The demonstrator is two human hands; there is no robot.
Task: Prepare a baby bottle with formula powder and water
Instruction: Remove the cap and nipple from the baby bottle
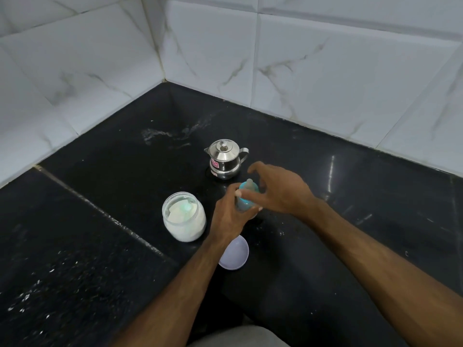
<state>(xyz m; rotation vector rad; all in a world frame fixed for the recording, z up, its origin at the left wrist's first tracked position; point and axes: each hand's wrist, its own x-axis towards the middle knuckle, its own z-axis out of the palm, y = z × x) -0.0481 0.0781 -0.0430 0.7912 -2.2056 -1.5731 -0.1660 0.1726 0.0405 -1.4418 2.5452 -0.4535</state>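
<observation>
A baby bottle [245,200] with a blue collar and a pale teat stands upright on the black counter [100,186]. My left hand [229,216] is wrapped around its body. My right hand [278,190] hovers just right of the teat, fingers spread and curved, holding nothing. An open clear jar of white formula powder [183,216] with a pale green scoop inside sits to the left of the bottle. A small steel pot with a lid, spout and handle [225,159] stands behind the bottle.
A pale lilac lid [235,254] lies upside down on the counter, partly under my left forearm. White powder is spilled at the back and front left of the counter. Marbled white tile walls [325,71] close the corner.
</observation>
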